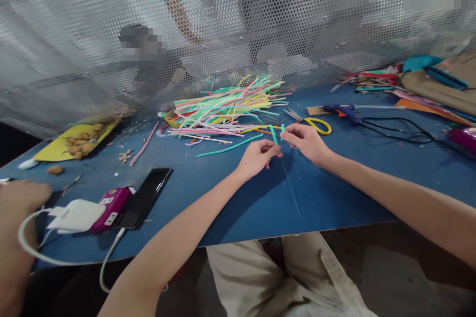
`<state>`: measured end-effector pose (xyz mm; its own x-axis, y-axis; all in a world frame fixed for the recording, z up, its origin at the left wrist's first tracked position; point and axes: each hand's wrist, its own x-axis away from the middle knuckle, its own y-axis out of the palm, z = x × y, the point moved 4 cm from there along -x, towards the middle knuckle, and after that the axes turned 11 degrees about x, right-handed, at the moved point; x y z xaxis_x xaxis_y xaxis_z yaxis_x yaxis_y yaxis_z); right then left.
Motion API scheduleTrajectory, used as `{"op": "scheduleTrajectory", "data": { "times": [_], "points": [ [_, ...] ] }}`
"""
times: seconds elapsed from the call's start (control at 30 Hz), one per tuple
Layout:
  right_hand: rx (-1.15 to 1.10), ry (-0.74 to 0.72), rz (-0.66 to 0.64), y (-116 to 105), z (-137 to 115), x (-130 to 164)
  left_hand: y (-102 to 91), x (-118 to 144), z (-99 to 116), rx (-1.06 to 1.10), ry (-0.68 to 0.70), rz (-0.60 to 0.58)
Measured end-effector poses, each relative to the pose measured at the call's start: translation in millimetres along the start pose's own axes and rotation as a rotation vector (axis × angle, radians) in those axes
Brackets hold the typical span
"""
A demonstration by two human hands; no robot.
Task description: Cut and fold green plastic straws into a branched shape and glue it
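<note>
Over the blue bench point(260, 208), the left hand point(256, 157) and the right hand point(307, 142) each pinch one end of a small teal pipe cleaner point(274, 135), fingers closed on it. It seems bent into a U, though it is small to see. It looks light and soft, so gripping near the tips suits it.

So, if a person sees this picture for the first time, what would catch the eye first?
Probably the bright heap of colourful strips at the back middle of the blue table. Just in front of it, the left hand and the right hand pinch a teal strip between them. Yellow-handled scissors and a blue glue gun lie to the right.
</note>
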<state>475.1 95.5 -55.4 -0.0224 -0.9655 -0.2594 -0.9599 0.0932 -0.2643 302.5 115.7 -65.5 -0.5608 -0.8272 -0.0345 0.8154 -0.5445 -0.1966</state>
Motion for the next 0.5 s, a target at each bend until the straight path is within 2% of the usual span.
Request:
{"op": "scheduleTrajectory", "data": {
  "times": [0.13,0.23,0.37,0.5],
  "points": [
    [-0.017,-0.006,0.055,-3.5,2.0,-0.7,-19.8,0.0,11.7,-0.624,0.105,0.185],
    [-0.014,-0.017,0.050,-3.8,-0.4,-0.3,-44.5,-3.3,17.2,-0.881,0.129,0.284],
    [-0.035,-0.025,0.039,-2.9,-2.8,0.4,-78.3,-14.3,8.3,-1.024,0.183,0.246],
    [-0.063,-0.035,0.017,-2.2,-2.9,0.7,-90.5,-23.1,-9.2,-1.027,0.124,0.071]
  ]
}}
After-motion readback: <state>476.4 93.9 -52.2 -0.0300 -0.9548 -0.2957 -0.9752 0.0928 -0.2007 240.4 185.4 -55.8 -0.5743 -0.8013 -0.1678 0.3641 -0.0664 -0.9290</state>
